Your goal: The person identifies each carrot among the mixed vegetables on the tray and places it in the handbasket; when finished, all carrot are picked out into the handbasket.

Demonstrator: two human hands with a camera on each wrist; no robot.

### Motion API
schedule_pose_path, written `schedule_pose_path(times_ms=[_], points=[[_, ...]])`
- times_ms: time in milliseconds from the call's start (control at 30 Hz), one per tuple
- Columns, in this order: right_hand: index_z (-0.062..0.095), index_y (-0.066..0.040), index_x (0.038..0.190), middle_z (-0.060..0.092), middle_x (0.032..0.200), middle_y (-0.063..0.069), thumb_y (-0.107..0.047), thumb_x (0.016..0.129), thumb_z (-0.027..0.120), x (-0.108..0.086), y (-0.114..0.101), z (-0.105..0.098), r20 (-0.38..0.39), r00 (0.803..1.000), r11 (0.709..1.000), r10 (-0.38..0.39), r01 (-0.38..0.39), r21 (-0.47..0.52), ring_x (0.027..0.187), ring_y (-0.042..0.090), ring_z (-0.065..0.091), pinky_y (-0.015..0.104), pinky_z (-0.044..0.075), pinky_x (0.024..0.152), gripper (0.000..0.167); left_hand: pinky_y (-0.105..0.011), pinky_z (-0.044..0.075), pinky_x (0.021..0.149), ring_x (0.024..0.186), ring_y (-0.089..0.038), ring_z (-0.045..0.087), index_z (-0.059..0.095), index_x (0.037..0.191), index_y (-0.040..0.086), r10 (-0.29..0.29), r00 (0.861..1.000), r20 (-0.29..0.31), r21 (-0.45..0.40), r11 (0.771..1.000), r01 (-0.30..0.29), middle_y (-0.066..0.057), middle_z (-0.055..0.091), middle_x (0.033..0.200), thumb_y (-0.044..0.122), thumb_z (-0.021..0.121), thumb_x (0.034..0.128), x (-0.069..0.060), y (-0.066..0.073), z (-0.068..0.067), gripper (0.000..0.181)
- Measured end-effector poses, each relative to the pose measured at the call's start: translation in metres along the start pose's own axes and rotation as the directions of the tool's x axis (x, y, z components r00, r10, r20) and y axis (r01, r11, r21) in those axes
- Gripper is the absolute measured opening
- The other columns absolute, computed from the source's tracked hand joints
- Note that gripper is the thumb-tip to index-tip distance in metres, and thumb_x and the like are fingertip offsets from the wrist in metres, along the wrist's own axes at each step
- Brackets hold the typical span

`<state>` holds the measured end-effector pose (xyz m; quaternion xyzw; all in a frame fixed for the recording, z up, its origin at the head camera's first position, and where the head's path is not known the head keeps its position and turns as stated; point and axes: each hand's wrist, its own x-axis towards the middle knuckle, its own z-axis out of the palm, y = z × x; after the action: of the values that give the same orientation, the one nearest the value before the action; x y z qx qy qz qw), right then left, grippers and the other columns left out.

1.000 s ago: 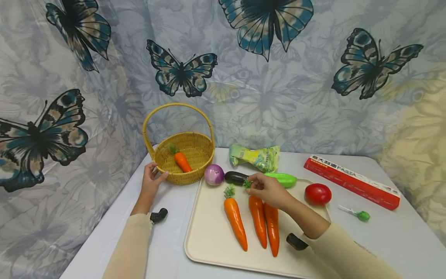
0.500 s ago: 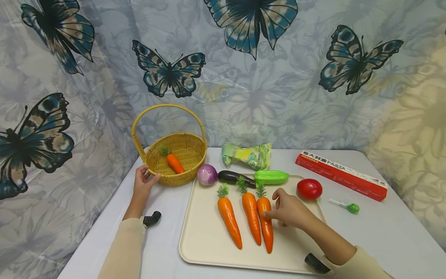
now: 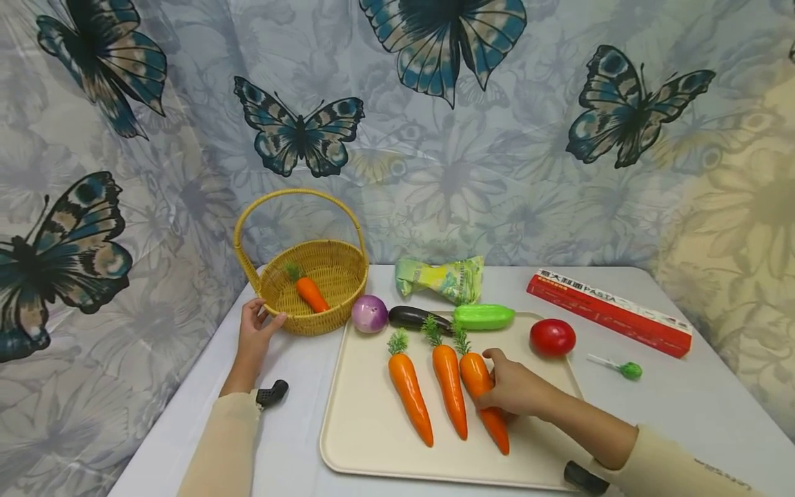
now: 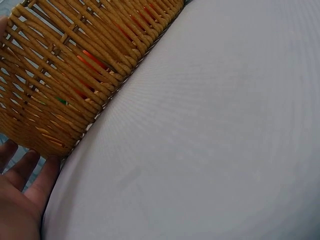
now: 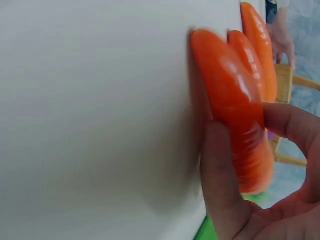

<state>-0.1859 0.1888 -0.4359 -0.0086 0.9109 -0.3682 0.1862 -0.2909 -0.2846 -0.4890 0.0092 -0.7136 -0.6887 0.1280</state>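
Observation:
My right hand [image 3: 518, 388] pinches an orange carrot [image 3: 477, 376] with a green top, the rightmost of three on a cream tray [image 3: 366, 452]. In the right wrist view, thumb and finger press the carrot [image 5: 232, 95] from opposite sides, and it lies slanted against the tray. The middle carrot [image 3: 448, 386] and the left carrot [image 3: 410, 397] lie beside it. At the left, my left hand [image 3: 253, 342] holds the near-left side of a yellow wicker basket [image 3: 323, 324]. Its fingertips touch the weave [image 4: 75, 75] in the left wrist view. Another carrot [image 3: 312, 295] leans inside the basket.
Along the tray's far edge lie a purple onion [image 3: 369, 314], an eggplant [image 3: 413, 317] and a green cucumber-like vegetable [image 3: 484, 317]. A tomato [image 3: 552, 337] sits at right. Beyond are a green packet [image 3: 441, 279], a red pasta box [image 3: 609, 314] and a lollipop [image 3: 630, 371].
My right hand left the middle carrot's top, moved right and toward me, and took hold of the right carrot, whose tip has swung right. The left hand stays at the basket.

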Motion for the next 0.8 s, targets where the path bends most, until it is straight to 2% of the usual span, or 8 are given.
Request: schedule_pose_path(times_ms=[100, 233, 400, 467, 633, 700, 800], points=[[0.03, 0.0, 0.141, 0.052, 0.096, 0.013, -0.009, 0.071, 0.083, 0.003, -0.007, -0.01, 0.016, 1.0, 0.996, -0.026, 0.024, 0.089, 0.065, 0.023, 0.06, 0.037, 0.056, 0.051, 0.088, -0.048, 0.027, 0.11, 0.141, -0.033, 0.024, 0.022, 0.138, -0.002, 0.001, 1.0, 0.007, 0.013, 1.0, -0.001, -0.014, 0.015, 0.159, 0.009, 0.067, 0.0921, -0.003, 0.006, 0.003, 0.066], [0.03, -0.001, 0.14, 0.051, 0.104, 0.016, -0.01, 0.076, 0.081, 0.019, -0.026, -0.019, 0.042, 0.994, 0.973, -0.105, 0.094, 0.209, 0.076, 0.025, 0.062, 0.04, 0.057, 0.055, 0.083, -0.045, 0.029, 0.11, 0.141, -0.03, 0.026, 0.023, 0.138, 0.0, 0.005, 1.0, -0.008, 0.02, 1.0, -0.004, -0.011, 0.017, 0.159, 0.009, 0.067, 0.0927, -0.001, 0.001, 0.003, 0.064], [0.029, -0.002, 0.142, 0.052, 0.114, 0.018, -0.011, 0.077, 0.08, 0.049, -0.057, -0.01, 0.075, 0.98, 0.923, -0.182, 0.144, 0.356, 0.085, 0.027, 0.062, 0.042, 0.058, 0.063, 0.083, -0.041, 0.031, 0.108, 0.139, -0.027, 0.029, 0.024, 0.138, 0.001, 0.031, 0.999, -0.019, 0.026, 0.999, -0.031, -0.009, 0.019, 0.158, 0.011, 0.067, 0.0931, 0.003, -0.01, -0.001, 0.063], [0.029, -0.003, 0.143, 0.052, 0.116, 0.018, -0.01, 0.078, 0.08, 0.061, -0.072, -0.002, 0.081, 0.974, 0.904, -0.213, 0.164, 0.395, 0.086, 0.028, 0.062, 0.043, 0.057, 0.065, 0.082, -0.042, 0.031, 0.108, 0.139, -0.029, 0.028, 0.024, 0.138, 0.0, 0.033, 0.999, -0.011, 0.022, 0.999, -0.032, -0.011, 0.019, 0.158, 0.01, 0.067, 0.0932, 0.001, -0.005, -0.001, 0.063], [0.032, -0.006, 0.14, 0.052, 0.112, 0.018, -0.008, 0.081, 0.078, 0.09, -0.114, 0.011, 0.106, 0.954, 0.874, -0.28, 0.207, 0.44, 0.088, 0.029, 0.065, 0.043, 0.058, 0.065, 0.075, -0.048, 0.029, 0.109, 0.14, -0.03, 0.027, 0.025, 0.137, 0.001, 0.033, 0.999, -0.013, 0.019, 0.999, -0.033, -0.011, 0.018, 0.158, 0.01, 0.067, 0.0928, 0.002, -0.004, -0.001, 0.062], [0.034, -0.005, 0.138, 0.053, 0.109, 0.018, -0.008, 0.082, 0.077, 0.101, -0.129, 0.014, 0.126, 0.947, 0.872, -0.295, 0.213, 0.44, 0.087, 0.03, 0.065, 0.042, 0.058, 0.065, 0.071, -0.046, 0.03, 0.109, 0.14, -0.03, 0.028, 0.025, 0.136, 0.002, 0.039, 0.999, -0.016, 0.02, 0.999, -0.038, -0.01, 0.019, 0.158, 0.012, 0.068, 0.0925, 0.005, -0.01, -0.002, 0.062], [0.036, -0.005, 0.135, 0.052, 0.11, 0.018, -0.01, 0.083, 0.077, 0.118, -0.148, 0.019, 0.169, 0.933, 0.872, -0.319, 0.219, 0.438, 0.086, 0.029, 0.066, 0.041, 0.058, 0.066, 0.067, -0.039, 0.033, 0.106, 0.14, -0.03, 0.028, 0.026, 0.136, 0.002, 0.04, 0.999, -0.018, 0.021, 0.999, -0.039, -0.01, 0.019, 0.158, 0.011, 0.068, 0.0926, 0.003, -0.008, -0.001, 0.061]])
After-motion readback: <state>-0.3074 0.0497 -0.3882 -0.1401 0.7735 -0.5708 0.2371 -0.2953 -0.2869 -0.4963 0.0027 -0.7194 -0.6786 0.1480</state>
